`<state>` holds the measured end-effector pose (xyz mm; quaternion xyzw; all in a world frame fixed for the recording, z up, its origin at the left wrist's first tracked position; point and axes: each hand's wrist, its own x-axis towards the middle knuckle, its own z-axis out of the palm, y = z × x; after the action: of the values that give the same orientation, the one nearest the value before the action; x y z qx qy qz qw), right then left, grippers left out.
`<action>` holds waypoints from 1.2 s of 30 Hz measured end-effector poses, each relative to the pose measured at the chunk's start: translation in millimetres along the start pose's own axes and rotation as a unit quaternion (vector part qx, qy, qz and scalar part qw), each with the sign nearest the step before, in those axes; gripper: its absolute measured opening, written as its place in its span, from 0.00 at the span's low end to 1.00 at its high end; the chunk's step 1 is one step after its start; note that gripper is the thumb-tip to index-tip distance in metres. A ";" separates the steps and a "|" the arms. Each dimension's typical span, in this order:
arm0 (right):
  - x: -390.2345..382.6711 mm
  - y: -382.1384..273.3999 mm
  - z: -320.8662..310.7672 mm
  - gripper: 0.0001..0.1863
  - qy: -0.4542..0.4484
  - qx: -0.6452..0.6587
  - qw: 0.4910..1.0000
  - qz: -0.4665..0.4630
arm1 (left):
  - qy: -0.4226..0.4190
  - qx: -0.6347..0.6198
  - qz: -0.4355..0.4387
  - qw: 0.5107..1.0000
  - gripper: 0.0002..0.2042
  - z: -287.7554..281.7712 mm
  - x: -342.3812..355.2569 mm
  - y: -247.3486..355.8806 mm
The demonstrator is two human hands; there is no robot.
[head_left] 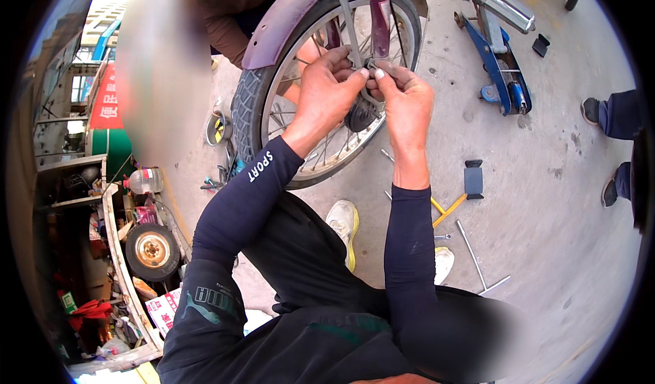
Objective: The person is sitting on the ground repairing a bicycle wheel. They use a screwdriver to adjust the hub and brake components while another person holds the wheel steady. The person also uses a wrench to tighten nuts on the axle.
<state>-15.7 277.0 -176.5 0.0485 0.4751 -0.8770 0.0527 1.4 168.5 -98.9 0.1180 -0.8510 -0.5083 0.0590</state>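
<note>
A spoked wheel with a black knobby tire [250,114] stands upright before me, under a faded purple fender [295,21] and a purple fork leg [379,22]. At the wheel's axle both of my hands meet. My left hand [325,92] comes from the left, its thumb and fingers pinched together beside the grey metal stay [344,16]. My right hand [408,103] pinches at the axle end from the right. Whatever small part lies between the fingertips is too hidden to name. Just below them shows the dark round hub [362,116].
A person in a brown sleeve [222,29] is close behind the wheel. A blue floor jack [501,70], a yellow-handled tool [449,211] and a metal T-wrench [471,253] lie to the right. Another person's shoe [591,111] is far right. A small tire [153,252] sits left.
</note>
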 end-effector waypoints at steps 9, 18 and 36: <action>7.1 -20.0 -9.2 0.09 -0.058 -0.207 0.973 -0.079 | -0.029 0.008 0.022 0.999 0.22 -4.6 4.2 -18.7; -2.1 1.5 2.6 0.10 0.033 -0.100 0.991 -0.078 | -0.040 0.045 0.026 0.998 0.22 -4.9 6.9 -20.6; 3.1 -11.2 2.8 0.09 0.029 -0.179 0.980 -0.086 | -0.023 -0.067 -0.009 0.997 0.21 0.9 -2.6 -16.5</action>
<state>-20.4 280.7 -166.1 0.0227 0.6281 -0.7773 -0.0284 6.0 162.4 -113.9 0.1099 -0.8151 -0.5672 0.0426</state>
